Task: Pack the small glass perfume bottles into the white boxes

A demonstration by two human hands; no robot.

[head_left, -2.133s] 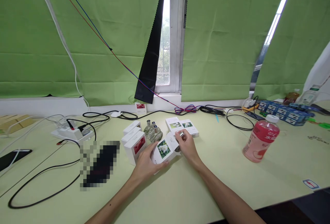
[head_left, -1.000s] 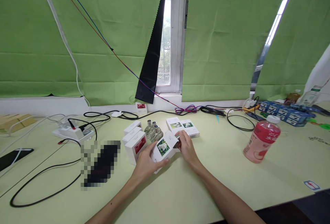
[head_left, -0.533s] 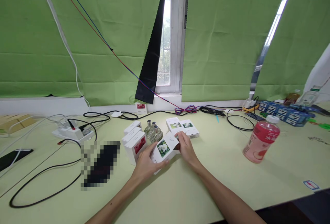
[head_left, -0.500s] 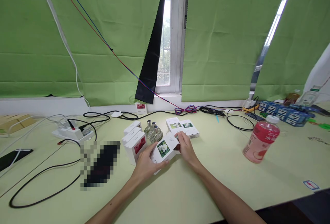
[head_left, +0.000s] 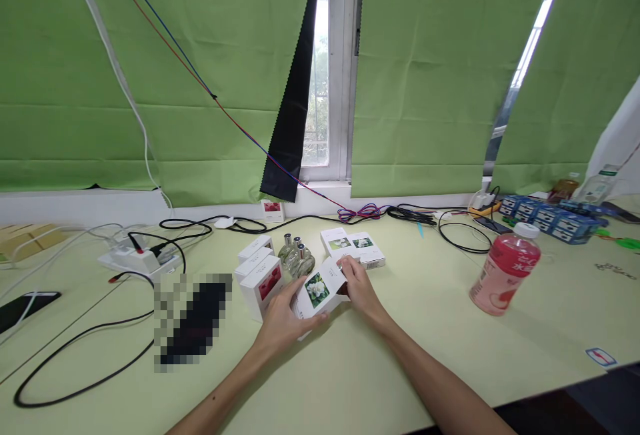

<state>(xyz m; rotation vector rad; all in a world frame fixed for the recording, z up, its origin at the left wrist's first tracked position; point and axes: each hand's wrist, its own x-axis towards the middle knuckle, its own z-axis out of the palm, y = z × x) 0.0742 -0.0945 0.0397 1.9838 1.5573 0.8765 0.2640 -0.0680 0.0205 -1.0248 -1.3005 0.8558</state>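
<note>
My left hand (head_left: 285, 318) is wrapped round a small white carton (head_left: 320, 288) with a white flower picture, tilted just above the table. At the carton's right end, my right hand (head_left: 363, 291) pinches its edge or end flap; a dark gap shows beneath the fingertips. Beside my left hand stand white cartons with red pictures (head_left: 263, 285). Several small glass bottles with silver caps (head_left: 299, 258) cluster right behind the held carton. Two white cartons with flower pictures (head_left: 365, 248) lie flat beyond my right hand.
A pink drink bottle (head_left: 507, 271) stands on the right. Black cable (head_left: 75, 403) loops across the left side near a white power strip (head_left: 137, 258). Blue boxes (head_left: 550, 218) sit at the back right. Another small carton (head_left: 273, 210) rests against the back wall.
The right fingers have shifted slightly at the carton's end, with the fingertips now over its top edge. The left hand keeps its hold. The view has moved a little.
</note>
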